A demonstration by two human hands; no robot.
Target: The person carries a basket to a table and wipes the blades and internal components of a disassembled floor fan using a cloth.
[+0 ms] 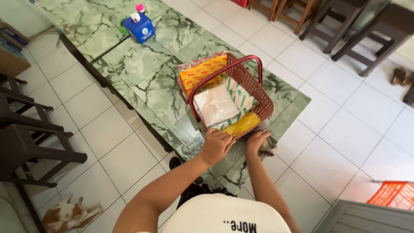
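We see a basket (254, 92) on the table's (142, 73) near end — packets inside, both hands at its near rim. A tissue box (139, 27) stands far behind — stools to the left.

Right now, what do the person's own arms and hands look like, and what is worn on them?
Both arms are bare to the elbow and beyond; no sleeve reaches the forearms. The left hand and right hand show no gloves, and no watch, ring or bracelet can be made out. A white top with dark lettering covers the torso.

Red perforated basket (258, 101) upright on green marble table, handle raised, packed with packets; near rim touched by hands.
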